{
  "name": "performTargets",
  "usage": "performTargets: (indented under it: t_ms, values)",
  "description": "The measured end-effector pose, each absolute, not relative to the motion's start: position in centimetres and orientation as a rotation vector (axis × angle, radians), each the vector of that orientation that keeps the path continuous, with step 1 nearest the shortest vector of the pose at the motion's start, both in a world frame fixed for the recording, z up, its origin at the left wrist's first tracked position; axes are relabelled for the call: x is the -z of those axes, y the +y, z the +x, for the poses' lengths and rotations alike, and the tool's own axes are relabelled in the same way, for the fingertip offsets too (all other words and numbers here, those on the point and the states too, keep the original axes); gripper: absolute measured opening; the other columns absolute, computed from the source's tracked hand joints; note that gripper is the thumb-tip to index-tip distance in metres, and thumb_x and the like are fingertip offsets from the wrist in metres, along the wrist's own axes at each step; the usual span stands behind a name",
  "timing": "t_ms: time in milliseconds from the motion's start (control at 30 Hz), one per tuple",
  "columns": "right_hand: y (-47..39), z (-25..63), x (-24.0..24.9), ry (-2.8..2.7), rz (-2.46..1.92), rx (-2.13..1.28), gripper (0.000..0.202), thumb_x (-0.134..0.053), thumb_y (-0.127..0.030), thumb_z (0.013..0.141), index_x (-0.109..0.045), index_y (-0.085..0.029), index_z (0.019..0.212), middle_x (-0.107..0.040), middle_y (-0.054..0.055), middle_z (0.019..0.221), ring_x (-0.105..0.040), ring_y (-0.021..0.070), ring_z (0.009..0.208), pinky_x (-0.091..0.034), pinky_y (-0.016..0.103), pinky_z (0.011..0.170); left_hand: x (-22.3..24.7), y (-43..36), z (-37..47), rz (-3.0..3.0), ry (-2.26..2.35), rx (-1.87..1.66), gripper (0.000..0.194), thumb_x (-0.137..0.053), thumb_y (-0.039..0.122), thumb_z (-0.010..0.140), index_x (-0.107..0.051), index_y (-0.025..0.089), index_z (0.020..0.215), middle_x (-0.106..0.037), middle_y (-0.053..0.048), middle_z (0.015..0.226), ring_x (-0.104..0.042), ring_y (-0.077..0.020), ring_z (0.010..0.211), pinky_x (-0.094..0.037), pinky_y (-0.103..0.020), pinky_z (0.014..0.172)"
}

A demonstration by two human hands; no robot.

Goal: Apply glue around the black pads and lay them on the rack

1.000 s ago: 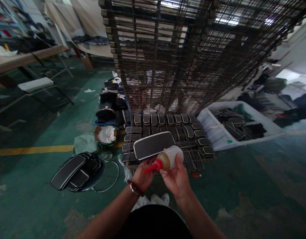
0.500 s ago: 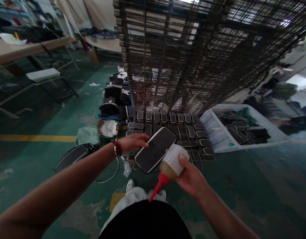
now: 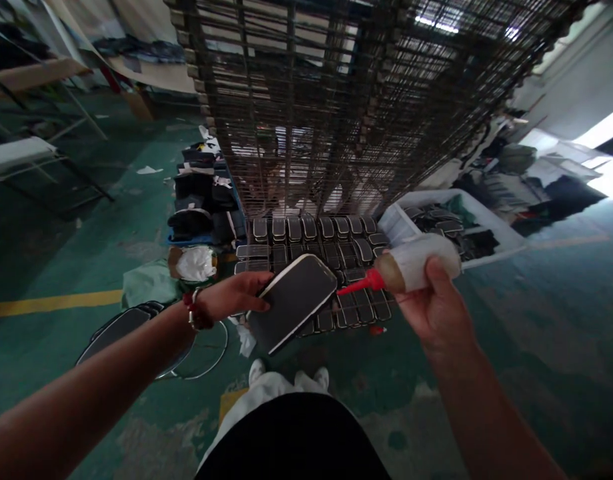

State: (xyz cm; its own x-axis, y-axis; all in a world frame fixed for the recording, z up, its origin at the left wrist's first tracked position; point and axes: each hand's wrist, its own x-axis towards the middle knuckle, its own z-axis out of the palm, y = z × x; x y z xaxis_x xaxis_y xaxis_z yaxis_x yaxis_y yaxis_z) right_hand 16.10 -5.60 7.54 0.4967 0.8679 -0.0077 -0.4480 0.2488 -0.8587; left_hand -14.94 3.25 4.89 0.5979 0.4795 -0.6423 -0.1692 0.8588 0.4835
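Note:
My left hand (image 3: pixel 241 297) grips the left edge of a dark rounded panel (image 3: pixel 296 303) with a pale edge, thumb lying on its face. The panel is tilted, held over a rack of similar pieces. In my right hand (image 3: pixel 431 307) is a squeeze bottle (image 3: pixel 421 263) with a whitish body, a brownish shoulder and a red nozzle (image 3: pixel 359 283). The bottle lies nearly level, its nozzle pointing left. The tip is at the panel's right edge; whether it touches I cannot tell.
Small dark pale-edged pieces (image 3: pixel 329 230) lie in rows on a wire rack (image 3: pixel 344 323). Tall stacked mesh racks (image 3: pixel 286 133) stand behind. A white bin (image 3: pixel 501 247) of dark pieces is at right. Black items (image 3: pixel 194 190) and a stack of panels (image 3: pixel 119 330) sit on the left.
My right hand has moved right and turned the bottle, so the nozzle swung from pointing down toward me to pointing left at the panel. The panel has shifted slightly left with my left hand.

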Motion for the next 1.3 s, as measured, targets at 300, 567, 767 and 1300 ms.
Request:
performTargets:
  t_ms: [300,567,767,1300]
  values:
    - [-4.7,16.0,-8.9,-0.695,-1.001,-0.778,0.032,-0.088,-0.042,0.07,-0.073,-0.023,0.092,-0.074,0.002,0.088,-0.071,0.0228,0.093,-0.061,0.038,0.084,-5.9,2.7,-15.3,0.222,0.955,-0.472,0.057,-0.058,-0.01,0.066,-0.072,0.026,0.108,-0.074,-0.007,0.075,-0.076,-0.0343,0.085,-0.063,-0.047,0.065]
    - [-5.2,15.7,-7.5,-0.571,-0.967,-0.886,0.038,-0.089,-0.041,0.069,-0.073,-0.022,0.098,-0.073,-0.001,0.088,-0.068,0.016,0.077,-0.059,0.027,0.067,-5.1,2.8,-15.6,0.802,0.812,-0.339,0.054,-0.069,-0.013,0.06,-0.075,0.018,0.105,-0.079,-0.01,0.092,-0.076,-0.0273,0.083,-0.062,-0.036,0.073]
    - [-4.9,15.5,-7.1,-0.491,-0.95,-0.892,0.033,-0.088,-0.038,0.073,-0.073,-0.025,0.098,-0.072,-0.002,0.089,-0.067,0.016,0.075,-0.057,0.027,0.06,-3.6,3.3,-16.4,1.08,0.648,-0.254,0.037,-0.078,0.011,0.072,-0.074,0.018,0.108,-0.079,-0.009,0.106,-0.074,-0.0245,0.093,-0.059,-0.036,0.085]
    - [-4.7,14.7,-4.9,-0.388,-1.004,-0.865,0.034,-0.085,-0.038,0.075,-0.07,-0.024,0.102,-0.072,0.001,0.094,-0.068,0.0189,0.084,-0.059,0.032,0.066,-2.6,3.1,-15.2,0.93,0.651,-0.35,0.043,-0.08,0.011,0.069,-0.072,0.017,0.111,-0.079,-0.009,0.104,-0.075,-0.021,0.086,-0.06,-0.032,0.079]
